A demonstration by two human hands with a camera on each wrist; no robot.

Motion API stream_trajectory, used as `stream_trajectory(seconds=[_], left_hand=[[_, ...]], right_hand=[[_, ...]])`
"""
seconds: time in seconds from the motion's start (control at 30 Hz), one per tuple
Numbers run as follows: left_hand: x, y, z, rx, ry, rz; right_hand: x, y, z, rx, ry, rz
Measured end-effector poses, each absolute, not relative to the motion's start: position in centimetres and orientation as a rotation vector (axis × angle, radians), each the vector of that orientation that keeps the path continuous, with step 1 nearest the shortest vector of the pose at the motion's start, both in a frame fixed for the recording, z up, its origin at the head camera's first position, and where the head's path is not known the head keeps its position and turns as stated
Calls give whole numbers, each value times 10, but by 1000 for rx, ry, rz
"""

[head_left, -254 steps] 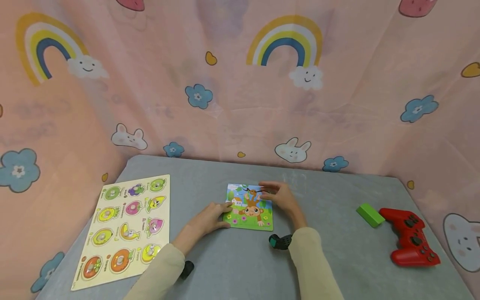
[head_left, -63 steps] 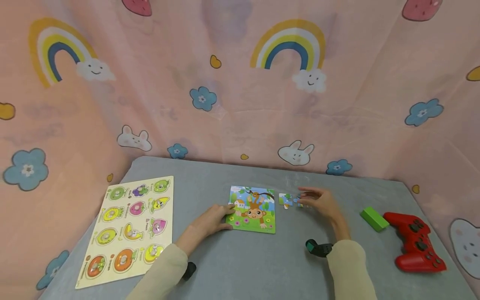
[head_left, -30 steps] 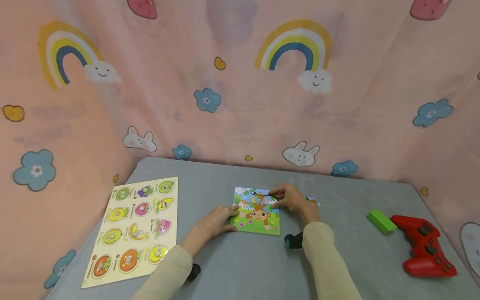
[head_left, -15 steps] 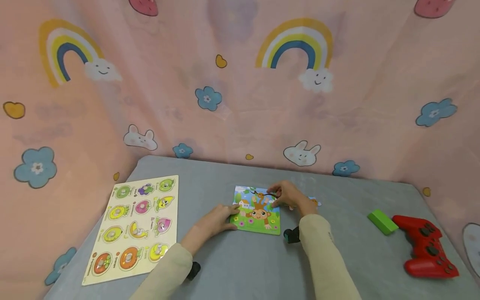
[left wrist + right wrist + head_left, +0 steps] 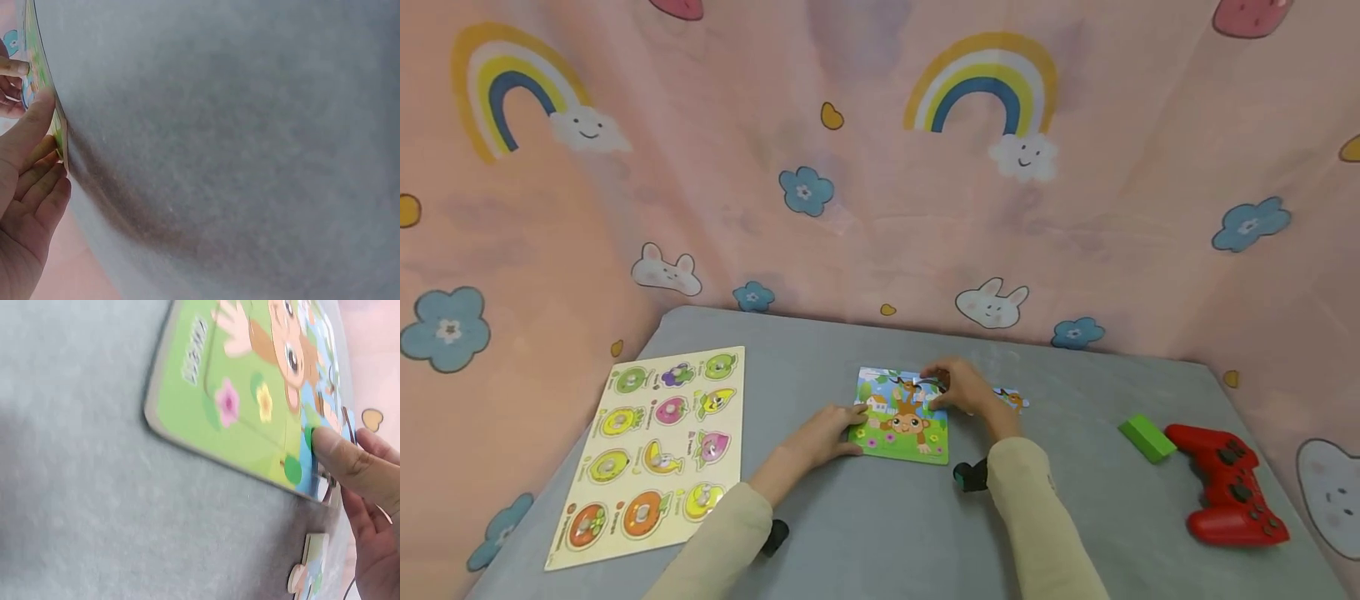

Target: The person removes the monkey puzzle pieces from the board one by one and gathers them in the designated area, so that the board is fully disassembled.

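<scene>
One glossy, square puzzle [image 5: 895,435] is gripped by the left hand [image 5: 820,435], one thin piece [image 5: 347,422] pinched by the right hand [image 5: 967,389]; beneath their fingers, a matte grey surface [image 5: 880,542] is backed by pink fabric [image 5: 880,258].

Head view: looks forward and down from above the near side, set back; it takes in most of the tabletop [image 5: 880,533], left to right, and the printed backdrop [image 5: 880,242] on the far side. Left wrist view: close to the tabletop, turned sideways, with the left hand [image 5: 31,206] and the edge of the puzzle [image 5: 40,72] at its margin. Right wrist view: close, looking down at an angle, also turned sideways, onto the puzzle's near right corner. The two wrist views share the puzzle and the right hand [image 5: 372,481]; all three, the tabletop.
</scene>
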State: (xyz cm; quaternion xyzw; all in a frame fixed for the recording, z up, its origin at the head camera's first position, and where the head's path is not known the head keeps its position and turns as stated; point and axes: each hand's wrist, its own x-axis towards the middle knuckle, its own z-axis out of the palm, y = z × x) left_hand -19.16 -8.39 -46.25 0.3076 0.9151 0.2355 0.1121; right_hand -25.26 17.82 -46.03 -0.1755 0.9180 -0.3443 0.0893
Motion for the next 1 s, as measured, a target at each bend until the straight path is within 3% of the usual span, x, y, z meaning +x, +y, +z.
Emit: stream_trajectory(seconds=[0.33,1.0], left_hand=[[-192,-84,-462,922,2685,676],[-192,-86,-462,910,2704,660]], right_hand=[[-252,185,-469,-560,2626,-1257],[-244,200,-482,-217,2486,-1672]])
